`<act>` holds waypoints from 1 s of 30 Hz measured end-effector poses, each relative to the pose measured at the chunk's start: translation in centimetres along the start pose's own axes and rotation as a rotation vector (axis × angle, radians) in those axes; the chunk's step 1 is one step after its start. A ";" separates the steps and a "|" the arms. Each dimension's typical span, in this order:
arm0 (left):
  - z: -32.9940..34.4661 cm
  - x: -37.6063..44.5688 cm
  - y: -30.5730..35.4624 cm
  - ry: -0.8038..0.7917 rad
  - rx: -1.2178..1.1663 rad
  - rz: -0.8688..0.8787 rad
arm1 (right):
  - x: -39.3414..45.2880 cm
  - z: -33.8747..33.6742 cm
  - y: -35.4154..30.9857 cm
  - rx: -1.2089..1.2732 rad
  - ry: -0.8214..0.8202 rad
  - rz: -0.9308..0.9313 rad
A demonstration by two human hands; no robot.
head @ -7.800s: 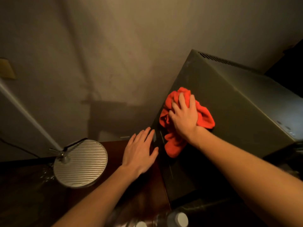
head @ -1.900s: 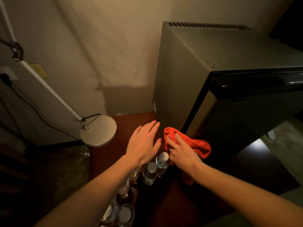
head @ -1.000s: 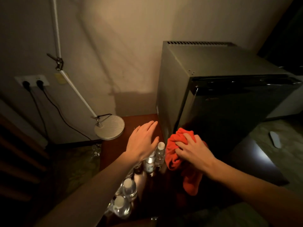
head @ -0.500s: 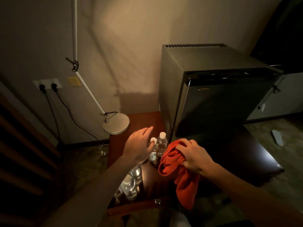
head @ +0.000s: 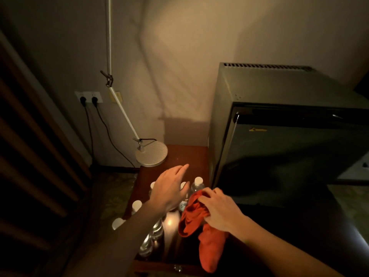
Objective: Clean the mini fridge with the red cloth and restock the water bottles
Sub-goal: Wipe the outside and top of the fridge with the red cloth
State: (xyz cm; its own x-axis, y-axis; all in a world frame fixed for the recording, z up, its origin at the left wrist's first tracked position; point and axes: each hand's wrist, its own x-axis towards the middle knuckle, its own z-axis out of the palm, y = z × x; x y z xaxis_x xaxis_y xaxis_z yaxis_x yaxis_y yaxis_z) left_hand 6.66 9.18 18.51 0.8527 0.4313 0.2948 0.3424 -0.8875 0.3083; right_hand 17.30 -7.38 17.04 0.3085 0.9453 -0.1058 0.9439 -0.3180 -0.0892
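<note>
1. Your right hand (head: 219, 211) has its fingers curled into the red cloth (head: 199, 222), gripping it in a bunch. The cloth's loose end hangs down past the front edge of the bench (head: 191, 154).
2. Your left hand (head: 169, 188) is spread flat with straight fingers and holds nothing. It hovers over the water bottles (head: 197, 183), and you cannot tell from this view whether the palm touches their caps.
3. The bottles stand upright in a group on the front left part of the bench. One white-capped bottle sits just beside the cloth, and others run toward the left front corner, partly hidden under your left forearm.
4. The mini fridge (head: 279, 136) stands on the right side of the bench, against the wall. Its dark glossy door is closed, and a vent grille runs along the back of its top.
5. A desk lamp's round ribbed base (head: 151, 154) rests on the back left corner of the bench, and its white arm rises up along the wall.
6. A wall socket (head: 88, 96) to the left of the lamp has two dark plugs in it, with cables trailing down.
</note>
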 end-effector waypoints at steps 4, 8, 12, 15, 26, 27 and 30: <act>1.0 3.1 2.6 0.010 -0.017 -0.085 | 0.5 -0.6 3.2 -0.018 0.075 -0.144; 2.0 5.5 6.5 0.059 -0.129 -0.151 | 0.0 -1.4 6.1 -0.074 0.172 -0.259; 2.9 6.6 9.0 0.088 -0.248 -0.209 | -1.1 -1.8 8.0 -0.052 0.256 -0.287; 3.5 5.8 9.1 0.055 -0.401 -0.246 | -1.8 -2.2 8.7 0.054 0.363 -0.245; 0.5 2.6 10.7 -0.152 -0.908 -0.204 | -2.5 -6.3 6.1 0.343 0.722 -0.166; 0.2 2.6 10.6 -0.124 -0.895 -0.201 | -2.6 -6.7 5.9 0.351 0.696 -0.156; -1.0 3.0 10.7 -0.048 -0.803 -0.171 | -2.8 -8.2 5.9 0.339 0.560 -0.122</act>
State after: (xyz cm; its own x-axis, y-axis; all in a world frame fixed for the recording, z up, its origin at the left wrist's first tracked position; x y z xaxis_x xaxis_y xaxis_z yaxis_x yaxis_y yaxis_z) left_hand 12.47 1.14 23.56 0.8365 0.5265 0.1518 0.0978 -0.4160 0.9041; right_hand 23.00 -11.37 24.97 0.3024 0.8417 0.4474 0.9150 -0.1247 -0.3837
